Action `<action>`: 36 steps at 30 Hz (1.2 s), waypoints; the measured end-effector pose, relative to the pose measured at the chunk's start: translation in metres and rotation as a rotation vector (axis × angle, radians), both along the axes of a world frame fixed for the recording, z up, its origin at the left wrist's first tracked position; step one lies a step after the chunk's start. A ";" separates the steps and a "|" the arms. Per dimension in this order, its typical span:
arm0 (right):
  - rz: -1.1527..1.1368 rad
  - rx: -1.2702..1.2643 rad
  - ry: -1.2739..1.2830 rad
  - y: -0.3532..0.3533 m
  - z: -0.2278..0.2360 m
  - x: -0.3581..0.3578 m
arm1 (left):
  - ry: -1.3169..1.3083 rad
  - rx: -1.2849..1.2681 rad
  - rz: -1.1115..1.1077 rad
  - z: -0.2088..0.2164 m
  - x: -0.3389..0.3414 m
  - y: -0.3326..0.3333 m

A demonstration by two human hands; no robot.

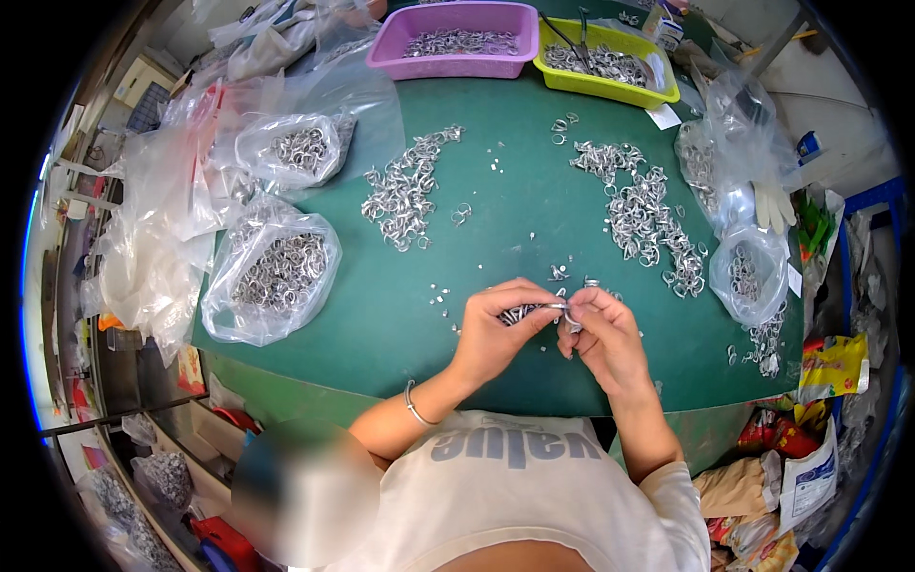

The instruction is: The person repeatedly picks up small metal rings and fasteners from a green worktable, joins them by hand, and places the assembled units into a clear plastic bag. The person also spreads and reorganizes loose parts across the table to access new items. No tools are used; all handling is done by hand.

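Near the table's front edge my two hands meet, fingertips almost touching. Several silver-coloured metal rings (516,314) are cupped in my left hand (484,336), with its thumb and index finger pinched at one ring's edge. My right hand (610,345) pinches a silver ring (572,320) against the left fingertips; the fingers partly cover it. Just beyond the hands lie a few loose metal pieces (559,273). A long heap of rings (405,195) spreads at the left middle of the green table (515,205), and another heap (643,217) at the right.
Clear plastic bags of rings stand at the left (221,310) and right (736,310). At the back are a purple basket (453,69) and a yellow-green basket (610,89) with rings and pliers (583,38). Tiny light bits (438,297) dot the table. Packets (834,367) lie lower right.
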State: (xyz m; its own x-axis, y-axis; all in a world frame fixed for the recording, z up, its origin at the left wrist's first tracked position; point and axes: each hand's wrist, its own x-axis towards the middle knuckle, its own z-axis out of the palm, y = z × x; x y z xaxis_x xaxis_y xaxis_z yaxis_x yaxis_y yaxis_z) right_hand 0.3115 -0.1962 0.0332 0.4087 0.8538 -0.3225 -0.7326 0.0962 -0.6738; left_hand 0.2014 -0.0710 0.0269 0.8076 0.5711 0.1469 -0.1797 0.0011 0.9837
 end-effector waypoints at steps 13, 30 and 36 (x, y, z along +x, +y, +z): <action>-0.159 -0.114 -0.638 0.007 0.003 -0.017 | 0.149 -0.360 0.064 0.007 0.000 -0.006; 0.061 -0.183 -1.266 -0.001 0.014 -0.006 | 0.074 0.077 0.196 0.006 -0.002 -0.006; 0.024 -0.276 -1.129 0.005 0.006 -0.005 | 0.248 0.295 0.119 -0.013 -0.001 0.001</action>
State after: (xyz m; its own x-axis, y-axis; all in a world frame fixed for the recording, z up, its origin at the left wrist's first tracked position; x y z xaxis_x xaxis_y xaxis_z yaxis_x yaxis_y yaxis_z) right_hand 0.3063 -0.1910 0.0393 0.5675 0.8225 0.0386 0.2982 -0.1617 -0.9407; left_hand 0.2002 -0.0701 0.0142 0.7697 0.6255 0.1274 0.0813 -0.2941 0.9523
